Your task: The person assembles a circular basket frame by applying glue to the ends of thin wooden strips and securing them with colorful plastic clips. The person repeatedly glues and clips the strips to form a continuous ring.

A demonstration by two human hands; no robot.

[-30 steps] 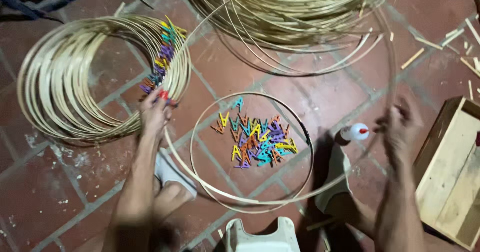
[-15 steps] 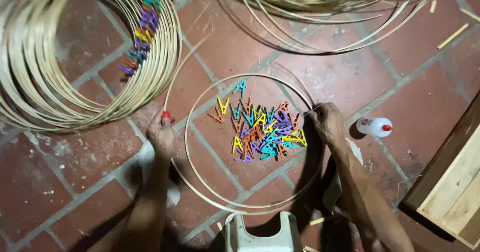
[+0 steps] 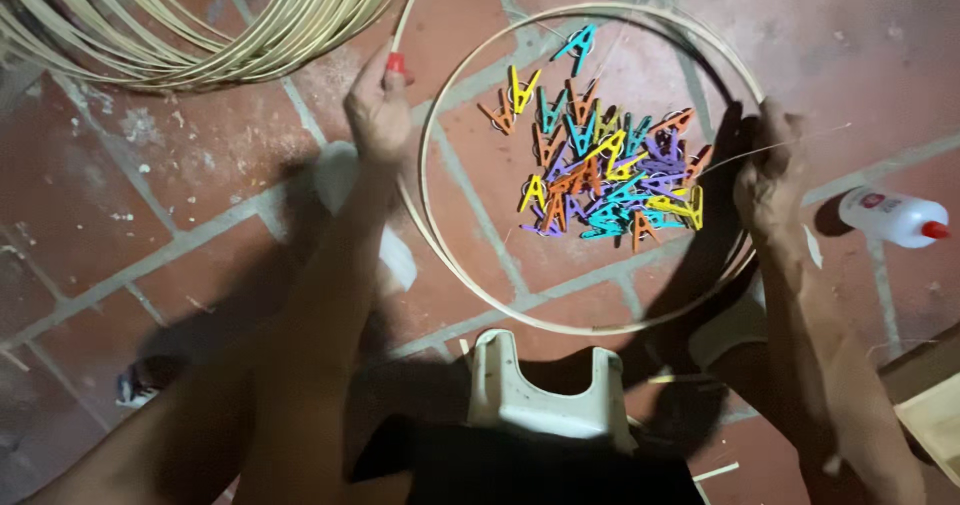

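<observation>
A thin bamboo strip is bent into a round hoop (image 3: 560, 321) lying over the red tile floor. My left hand (image 3: 378, 115) grips the hoop's left side, where the strip's free end runs up and away. On the right side, my right hand (image 3: 770, 175) is closed on the overlapping strip. Inside the hoop lies a pile of several small coloured clips (image 3: 600, 170) in yellow, teal, orange and purple.
A big coil of bamboo strips (image 3: 200, 25) lies at the top left. A white glue bottle with a red cap (image 3: 893, 217) lies on its side at the right. A pale plastic stool (image 3: 545, 390) sits below me, and a wooden box corner (image 3: 935, 420) shows at the lower right.
The strip's loop has tightened into a smaller, rounder hoop. My right hand has come in from the far right onto the hoop's right side. The view has closed in on the clips.
</observation>
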